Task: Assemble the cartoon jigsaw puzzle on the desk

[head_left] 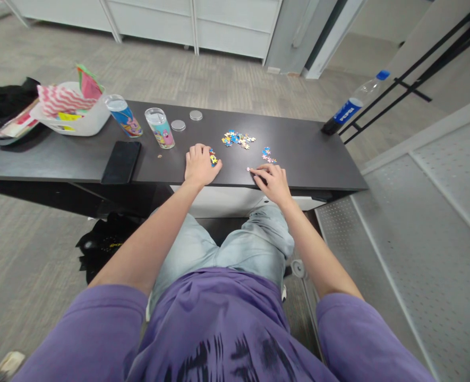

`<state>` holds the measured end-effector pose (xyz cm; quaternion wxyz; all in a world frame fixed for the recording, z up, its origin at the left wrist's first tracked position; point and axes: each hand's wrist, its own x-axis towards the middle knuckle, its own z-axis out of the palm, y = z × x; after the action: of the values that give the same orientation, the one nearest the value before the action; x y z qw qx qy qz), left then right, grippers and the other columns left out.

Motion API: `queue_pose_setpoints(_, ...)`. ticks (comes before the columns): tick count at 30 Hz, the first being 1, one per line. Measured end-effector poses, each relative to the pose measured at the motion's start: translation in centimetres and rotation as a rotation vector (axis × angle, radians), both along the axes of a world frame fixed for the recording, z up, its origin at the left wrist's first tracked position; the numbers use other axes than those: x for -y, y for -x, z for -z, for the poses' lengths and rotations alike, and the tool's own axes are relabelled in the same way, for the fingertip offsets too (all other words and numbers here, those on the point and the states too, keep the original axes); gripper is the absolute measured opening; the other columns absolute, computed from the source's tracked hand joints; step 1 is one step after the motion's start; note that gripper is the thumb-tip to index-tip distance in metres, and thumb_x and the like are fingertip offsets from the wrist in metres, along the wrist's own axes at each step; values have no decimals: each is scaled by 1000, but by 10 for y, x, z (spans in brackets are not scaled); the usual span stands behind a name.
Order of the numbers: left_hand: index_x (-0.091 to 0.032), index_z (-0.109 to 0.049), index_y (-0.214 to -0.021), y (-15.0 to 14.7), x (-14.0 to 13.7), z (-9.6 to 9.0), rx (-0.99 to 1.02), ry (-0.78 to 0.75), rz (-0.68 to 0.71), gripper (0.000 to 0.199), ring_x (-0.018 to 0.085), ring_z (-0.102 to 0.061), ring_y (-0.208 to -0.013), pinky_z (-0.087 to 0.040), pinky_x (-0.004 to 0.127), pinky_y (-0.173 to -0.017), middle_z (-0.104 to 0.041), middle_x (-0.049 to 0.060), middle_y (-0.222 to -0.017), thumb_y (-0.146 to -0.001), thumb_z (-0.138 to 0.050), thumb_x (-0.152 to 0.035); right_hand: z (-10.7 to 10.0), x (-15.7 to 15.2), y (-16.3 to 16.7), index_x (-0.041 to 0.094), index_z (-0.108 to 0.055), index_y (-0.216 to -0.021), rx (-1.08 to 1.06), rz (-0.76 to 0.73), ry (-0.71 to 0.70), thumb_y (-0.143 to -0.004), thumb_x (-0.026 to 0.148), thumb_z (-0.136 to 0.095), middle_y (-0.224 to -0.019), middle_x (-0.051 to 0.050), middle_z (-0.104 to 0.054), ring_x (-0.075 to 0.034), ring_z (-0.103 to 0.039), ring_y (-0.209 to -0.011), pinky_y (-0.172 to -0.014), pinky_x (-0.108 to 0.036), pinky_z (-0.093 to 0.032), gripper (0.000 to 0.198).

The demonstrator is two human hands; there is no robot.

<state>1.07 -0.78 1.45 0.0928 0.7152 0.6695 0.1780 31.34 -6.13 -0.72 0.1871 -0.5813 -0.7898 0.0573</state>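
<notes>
Two hands of ours work at the dark counter (310,164), well apart from each other. Our left hand (202,164) rests at the near edge with its fingers curled around a cluster of red, blue and yellow puzzle pieces (213,157); we cannot tell whether it grips any. Our right hand (272,180) reaches its fingertips to a single pale piece (248,169), which looks too small from here for us to say whether it is pinched or merely touched. Just beyond that hand we see a pink-and-blue group (268,156), and farther back, between our hands, a loose blue-and-yellow pile (238,139). On our left stand two clear printed canisters, one nearer (160,129) and one farther left (125,118), with two round metal lids (178,126) beside the nearer one. We also have a black phone (121,162) lying flat, a white basket (93,125) beyond it, and a Pepsi bottle (347,111) toward the right end.
</notes>
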Motion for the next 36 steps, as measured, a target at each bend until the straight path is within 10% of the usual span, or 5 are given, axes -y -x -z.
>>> queue_pose_setpoints(10,-14,-70,-169,0,-2,2,3,-8,1,62,52,-57,-174,-45,68,-153,-66,32,-181,-115,-63,-45,0,-39,-34,31,-96,-149,-32,290,-42,-117,47,-79,-164,-24,-79,-55,-67,-154,-132,-75,-52,39)
queue_pose_setpoints(23,-20,-71,-168,0,1,1,5,-19,-4,57,51,-60,-173,-49,66,-149,-70,27,-181,-116,-70,-43,3,-123,59,24,-94,-136,-126,317,-56,-122,36,-72,-158,-27,-82,-51,-69,-148,-127,-72,-48,29)
queue_pose_setpoints(36,-17,-71,-166,-1,-1,1,1,-11,-2,58,51,-58,-173,-48,65,-149,-68,29,-183,-115,-74,-45,-5,-100,54,30,-89,-119,-206,174,-4,-114,35,-78,-141,-12,-97,-41,-79,-128,-129,-63,-41,13)
